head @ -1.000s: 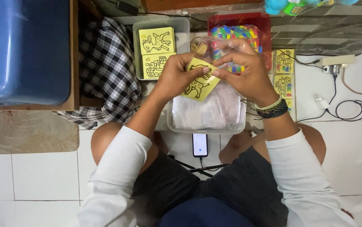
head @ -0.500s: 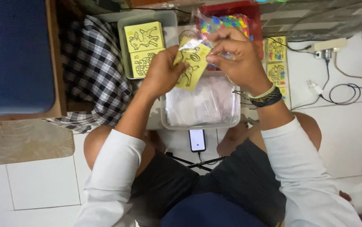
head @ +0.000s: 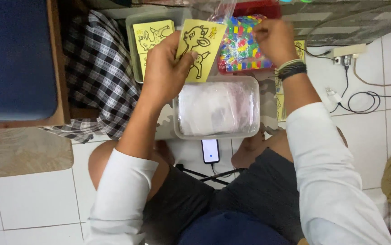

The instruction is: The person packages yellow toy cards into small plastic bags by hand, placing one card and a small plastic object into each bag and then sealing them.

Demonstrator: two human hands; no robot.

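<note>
A yellow card (head: pixel 201 49) printed with a black outline of a deer is held up in the left hand (head: pixel 166 68), above the far edge of a clear plastic container (head: pixel 216 109). The card is gripped along its left and lower edge, the thumb pressed on its face and the other fingers closed behind it. Its long axis runs almost up and down in the view, tilted a little so that the top leans to the right; the deer's head lies toward the far end, away from the person, and the printed face is turned to the camera.

The right hand (head: pixel 275 38) is raised just to the right of the card, apart from it. Its fingers are drawn together on the edge of a clear plastic bag (head: pixel 222 11), over a heap of small coloured blocks (head: pixel 240 43) in a red tray (head: pixel 254 8).

More yellow cards (head: pixel 152 36) are lying in a grey tray (head: pixel 134 50) to the left, beside a checked cloth (head: pixel 100 72). A phone (head: pixel 210 150) is lying on the tiled floor (head: pixel 36 199) near the person's legs.
</note>
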